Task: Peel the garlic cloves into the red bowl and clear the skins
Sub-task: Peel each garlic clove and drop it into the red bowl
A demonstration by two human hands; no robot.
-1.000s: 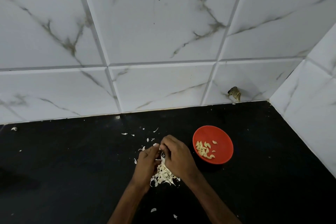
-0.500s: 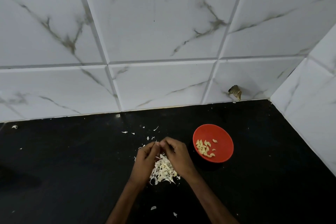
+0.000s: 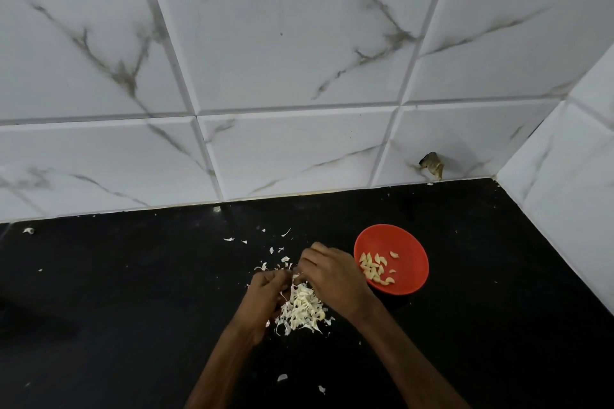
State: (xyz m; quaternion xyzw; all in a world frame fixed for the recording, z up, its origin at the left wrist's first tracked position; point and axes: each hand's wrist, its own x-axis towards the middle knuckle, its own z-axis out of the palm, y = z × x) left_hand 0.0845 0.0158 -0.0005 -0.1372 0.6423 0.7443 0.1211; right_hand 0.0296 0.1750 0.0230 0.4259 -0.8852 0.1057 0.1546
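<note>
left hand (image 3: pixel 265 289) grip: pinches garlic skin (image 3: pixel 293 279) | right hand (image 3: pixel 332 276) grip: pinches it too | above skin pile (image 3: pixel 302 309)

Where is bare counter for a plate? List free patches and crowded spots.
Free: the counter left of the left hand, up to the back wall; the strip between the red bowl and the side wall. Crowded: the skin pile between the hands, flakes beyond it, the right hand near the bowl.

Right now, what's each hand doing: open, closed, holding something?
Left hand: closed, pinching a garlic piece.
Right hand: closed, pinching the same garlic piece.
</note>
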